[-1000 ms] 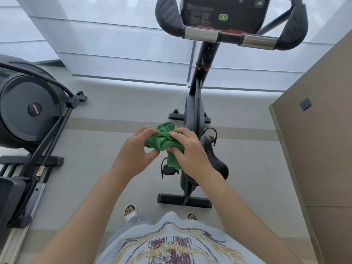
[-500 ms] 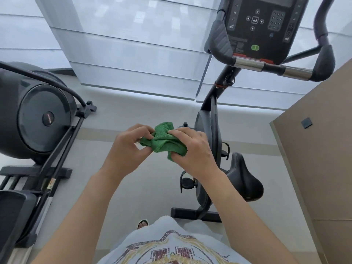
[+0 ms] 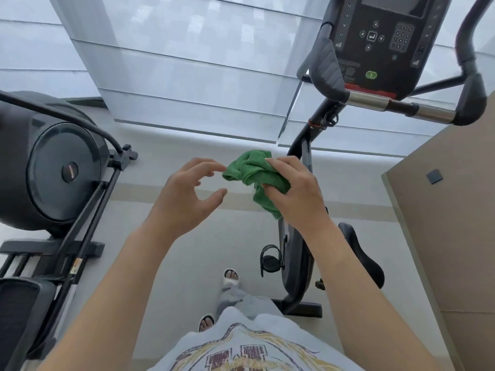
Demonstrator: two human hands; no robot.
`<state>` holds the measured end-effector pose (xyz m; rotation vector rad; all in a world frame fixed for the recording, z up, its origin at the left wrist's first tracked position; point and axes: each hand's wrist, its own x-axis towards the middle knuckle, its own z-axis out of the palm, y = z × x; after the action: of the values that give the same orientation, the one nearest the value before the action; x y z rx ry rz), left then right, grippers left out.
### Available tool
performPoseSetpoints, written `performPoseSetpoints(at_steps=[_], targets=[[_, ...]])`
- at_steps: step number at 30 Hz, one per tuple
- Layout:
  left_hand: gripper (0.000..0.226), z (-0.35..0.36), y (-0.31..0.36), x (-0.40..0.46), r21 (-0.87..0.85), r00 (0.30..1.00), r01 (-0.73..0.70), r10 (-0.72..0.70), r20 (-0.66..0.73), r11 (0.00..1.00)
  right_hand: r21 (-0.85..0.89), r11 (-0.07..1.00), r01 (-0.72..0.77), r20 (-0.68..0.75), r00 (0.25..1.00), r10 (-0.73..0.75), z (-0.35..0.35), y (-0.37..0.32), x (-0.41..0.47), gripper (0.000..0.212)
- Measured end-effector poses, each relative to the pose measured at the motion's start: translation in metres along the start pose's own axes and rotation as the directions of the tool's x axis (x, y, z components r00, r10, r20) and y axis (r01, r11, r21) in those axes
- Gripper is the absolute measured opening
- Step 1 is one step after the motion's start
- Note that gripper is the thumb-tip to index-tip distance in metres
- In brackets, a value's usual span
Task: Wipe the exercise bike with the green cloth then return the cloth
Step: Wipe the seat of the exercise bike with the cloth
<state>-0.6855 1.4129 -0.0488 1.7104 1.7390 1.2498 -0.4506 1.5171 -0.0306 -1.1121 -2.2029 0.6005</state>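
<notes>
My two hands are raised in front of my chest. My right hand [image 3: 297, 194] grips the one green cloth [image 3: 254, 174] — bunched up, fingers and thumb curled round it, a corner hanging below. My left hand [image 3: 184, 199] is just beside the cloth, fingers apart and loosely curved, holding nothing. Below, my two sandalled feet on the floor [image 3: 171, 263]. Beyond the cloth, one exercise bike [image 3: 297, 253] — one saddle [image 3: 361, 261], one console [image 3: 385, 41]. At left, one other black machine [image 3: 53, 172].
</notes>
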Motion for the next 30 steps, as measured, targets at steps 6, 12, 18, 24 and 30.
performPoseSetpoints(at_steps=[6, 12, 18, 24, 30], targets=[[0.035, 0.012, -0.008, 0.057, 0.003, 0.999, -0.032, 0.032, 0.019, 0.999, 0.058, 0.998, -0.015, -0.099, 0.995, 0.021, -0.015, 0.013, 0.04, 0.043], [0.037, 0.027, -0.013, 0.138, 0.034, 0.998, -0.056, 0.055, 0.025, 0.998, 0.064, 0.998, 0.006, -0.179, 0.984, 0.006, -0.038, 0.034, 0.107, 0.042], [0.039, 0.039, -0.02, 0.207, 0.062, 0.998, -0.07, 0.069, 0.014, 0.996, 0.1, 0.993, 0.064, -0.205, 0.978, -0.043, -0.052, 0.06, 0.175, 0.042], [0.04, 0.045, -0.028, 0.256, 0.085, 0.997, -0.073, 0.075, -0.017, 0.994, 0.151, 0.984, 0.095, -0.22, 0.974, -0.06, -0.053, 0.079, 0.223, 0.039], [0.043, 0.041, -0.045, 0.298, 0.12, 0.996, -0.082, 0.084, -0.012, 0.989, 0.166, 0.984, 0.07, -0.236, 0.971, -0.029, -0.051, 0.09, 0.256, 0.04]])
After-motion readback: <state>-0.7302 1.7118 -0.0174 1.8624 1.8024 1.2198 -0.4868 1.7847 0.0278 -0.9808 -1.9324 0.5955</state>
